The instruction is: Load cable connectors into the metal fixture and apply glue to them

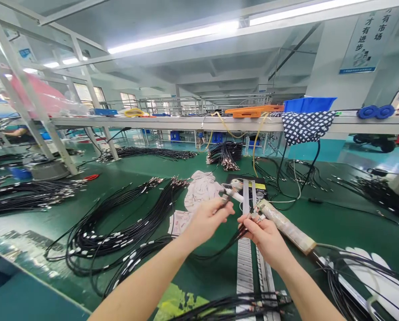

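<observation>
Two bare hands, above a glossy green worktop (346, 234). Right hand (262, 234): thumb and fingers pinched on slim black cables (231, 240), close to their small metallic ends. Left hand (209, 218): fingers curled, just beside the right; whether it grips anything cannot be told. Beneath the cables, long pale strips (245, 272), straight, the left one ridged. One tape-wrapped bar (286, 225), mottled beige, near the right hand. One crumpled white cloth (202, 189), softly folded. One cable bundle (99, 238), smooth, looped, white-tagged, to the left.
</observation>
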Action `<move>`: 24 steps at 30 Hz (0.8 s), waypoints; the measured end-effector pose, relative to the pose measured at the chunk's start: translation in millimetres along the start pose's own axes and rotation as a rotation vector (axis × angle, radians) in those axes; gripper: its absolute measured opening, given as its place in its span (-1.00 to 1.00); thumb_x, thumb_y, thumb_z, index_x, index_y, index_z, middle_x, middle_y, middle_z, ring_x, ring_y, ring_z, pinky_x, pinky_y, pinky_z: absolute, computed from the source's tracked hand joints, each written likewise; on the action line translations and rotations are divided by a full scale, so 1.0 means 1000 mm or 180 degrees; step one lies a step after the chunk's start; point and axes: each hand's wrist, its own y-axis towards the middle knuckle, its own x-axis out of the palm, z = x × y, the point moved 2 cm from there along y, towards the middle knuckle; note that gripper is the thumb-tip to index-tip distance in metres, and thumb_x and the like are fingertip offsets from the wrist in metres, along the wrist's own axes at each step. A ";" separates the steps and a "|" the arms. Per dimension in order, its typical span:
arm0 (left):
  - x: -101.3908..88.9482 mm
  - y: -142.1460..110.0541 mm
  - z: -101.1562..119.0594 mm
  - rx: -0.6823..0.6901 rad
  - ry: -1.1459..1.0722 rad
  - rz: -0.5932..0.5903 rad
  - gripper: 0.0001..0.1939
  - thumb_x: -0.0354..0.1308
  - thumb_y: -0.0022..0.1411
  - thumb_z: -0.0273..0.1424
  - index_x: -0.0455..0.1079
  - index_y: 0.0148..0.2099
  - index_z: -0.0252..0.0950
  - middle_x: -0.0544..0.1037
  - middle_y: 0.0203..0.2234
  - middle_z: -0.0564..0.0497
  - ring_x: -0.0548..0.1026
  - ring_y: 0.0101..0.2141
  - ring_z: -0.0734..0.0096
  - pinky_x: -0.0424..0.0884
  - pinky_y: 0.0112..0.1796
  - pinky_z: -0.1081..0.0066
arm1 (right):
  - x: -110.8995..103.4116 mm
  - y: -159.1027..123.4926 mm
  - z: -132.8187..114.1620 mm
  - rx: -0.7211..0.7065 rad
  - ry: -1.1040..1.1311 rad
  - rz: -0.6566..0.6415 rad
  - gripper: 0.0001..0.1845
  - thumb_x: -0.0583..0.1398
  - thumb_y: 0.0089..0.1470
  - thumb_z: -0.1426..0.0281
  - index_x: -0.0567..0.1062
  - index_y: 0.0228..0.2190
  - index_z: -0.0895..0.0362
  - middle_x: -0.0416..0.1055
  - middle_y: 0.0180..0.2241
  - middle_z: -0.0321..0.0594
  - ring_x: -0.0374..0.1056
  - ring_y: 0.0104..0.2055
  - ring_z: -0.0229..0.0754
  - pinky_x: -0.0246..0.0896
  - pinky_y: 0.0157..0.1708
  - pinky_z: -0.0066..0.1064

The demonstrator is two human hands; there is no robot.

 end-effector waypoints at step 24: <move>-0.005 0.012 -0.026 0.0684 -0.1250 0.0876 -0.64 0.11 0.18 -0.12 0.43 -0.19 -0.32 0.49 -0.41 -0.02 0.43 -0.39 0.40 0.40 -0.33 0.41 | 0.062 0.057 -0.103 -0.0970 -0.1966 -0.0627 -0.49 0.09 0.03 0.03 0.50 -0.12 0.09 0.47 -0.15 -0.14 0.37 -0.21 -0.05 0.30 -0.20 -0.20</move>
